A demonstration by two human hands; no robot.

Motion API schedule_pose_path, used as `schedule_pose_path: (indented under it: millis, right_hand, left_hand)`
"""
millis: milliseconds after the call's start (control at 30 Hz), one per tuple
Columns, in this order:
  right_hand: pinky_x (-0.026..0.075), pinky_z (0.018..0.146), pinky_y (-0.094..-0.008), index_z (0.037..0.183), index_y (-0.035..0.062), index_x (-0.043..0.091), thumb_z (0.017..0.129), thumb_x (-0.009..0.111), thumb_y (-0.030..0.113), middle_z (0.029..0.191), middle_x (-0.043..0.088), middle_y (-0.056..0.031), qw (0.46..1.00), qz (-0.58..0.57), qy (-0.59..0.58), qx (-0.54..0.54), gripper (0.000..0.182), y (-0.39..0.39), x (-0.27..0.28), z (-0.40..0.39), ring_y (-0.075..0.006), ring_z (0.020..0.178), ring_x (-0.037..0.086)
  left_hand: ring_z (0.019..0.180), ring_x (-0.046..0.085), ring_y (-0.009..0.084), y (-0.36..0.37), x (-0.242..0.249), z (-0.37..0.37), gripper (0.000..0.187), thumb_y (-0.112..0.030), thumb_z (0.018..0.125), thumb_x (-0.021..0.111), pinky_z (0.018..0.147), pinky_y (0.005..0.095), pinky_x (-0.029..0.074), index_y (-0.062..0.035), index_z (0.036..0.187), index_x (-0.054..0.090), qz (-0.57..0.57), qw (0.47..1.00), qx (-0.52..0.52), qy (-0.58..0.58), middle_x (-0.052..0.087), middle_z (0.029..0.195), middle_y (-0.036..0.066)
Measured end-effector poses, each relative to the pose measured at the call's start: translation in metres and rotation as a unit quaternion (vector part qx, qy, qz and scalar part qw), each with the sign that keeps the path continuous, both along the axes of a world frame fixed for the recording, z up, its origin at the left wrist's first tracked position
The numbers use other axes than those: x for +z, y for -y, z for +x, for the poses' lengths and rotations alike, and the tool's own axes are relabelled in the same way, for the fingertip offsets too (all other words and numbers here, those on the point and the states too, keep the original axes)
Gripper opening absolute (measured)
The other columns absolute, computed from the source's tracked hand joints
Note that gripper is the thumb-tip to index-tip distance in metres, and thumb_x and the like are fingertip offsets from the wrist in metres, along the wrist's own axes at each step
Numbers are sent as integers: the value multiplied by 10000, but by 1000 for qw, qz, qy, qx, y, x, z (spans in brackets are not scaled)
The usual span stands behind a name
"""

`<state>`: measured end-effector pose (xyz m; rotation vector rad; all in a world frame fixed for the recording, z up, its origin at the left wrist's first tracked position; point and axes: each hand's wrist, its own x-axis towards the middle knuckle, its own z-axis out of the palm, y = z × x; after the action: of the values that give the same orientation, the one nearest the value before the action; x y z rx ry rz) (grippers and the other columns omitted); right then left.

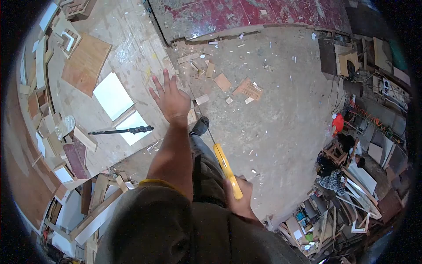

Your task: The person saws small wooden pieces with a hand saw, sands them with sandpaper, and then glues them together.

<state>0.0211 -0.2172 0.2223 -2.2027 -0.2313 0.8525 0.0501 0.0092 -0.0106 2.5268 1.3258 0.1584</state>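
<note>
My left hand [172, 100] is spread out at the right edge of a large wooden board [145, 53], fingers pointing away from me. In my right hand [241, 196], low in front of my body, is the yellow handle of a handsaw [225, 167]. Its blade shows edge-on as a thin dark line running forward, past my shoe, to just right of my left hand. On the board left of that hand lie a white panel [113, 96], a brown wooden panel [87, 64] and a long black bar clamp [121, 130].
Wood offcuts [249, 89] and small scraps litter the concrete floor [285, 114]. More wood pieces [57, 141] are piled along the left. At the right stand cluttered materials, with a red cloth-like item [337, 123] and another person [358, 160]. A red surface [263, 15] crosses the top.
</note>
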Motion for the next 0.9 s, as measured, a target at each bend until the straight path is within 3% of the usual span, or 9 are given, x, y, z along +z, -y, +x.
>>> schedule_pose_path:
  millis: [100, 733, 833, 900]
  right_hand:
    - [378, 569, -395, 731, 42, 597, 898, 647, 179, 592, 533, -154, 1000, 5, 4, 12, 222, -2, -3, 0, -345, 505, 497]
    - [382, 556, -375, 724, 22, 611, 889, 647, 161, 549, 515, -146, 1000, -10, -21, 6, 219, 8, 14, 8, -315, 485, 511]
    - [381, 539, -372, 704, 9, 593, 903, 629, 155, 541, 508, -140, 999, -20, -29, -13, 249, -1, 21, 12, -272, 471, 498]
    - [383, 520, -364, 700, -7, 582, 909, 632, 151, 533, 508, -129, 995, -8, -66, -79, 266, -6, 26, 18, -232, 476, 501]
  left_hand:
    - [1486, 181, 327, 0, 0, 1, 479, -98, 802, 514, 1197, 550, 67, -131, 1272, 600, 2, 1000, 9, -22, 352, 1555, 4]
    - [1491, 126, 365, 2, 2, -3, 557, -166, 770, 522, 1195, 572, 29, -109, 1322, 576, -10, 999, -16, -34, 309, 1578, -6]
    - [1487, 122, 385, 0, 6, -2, 583, -116, 753, 512, 1185, 582, 38, -49, 1331, 549, -26, 999, -23, -4, 309, 1578, 31]
    - [1488, 117, 387, -1, 4, -3, 560, -182, 775, 525, 1187, 598, 22, -112, 1328, 572, -2, 999, -45, -24, 309, 1578, -15]
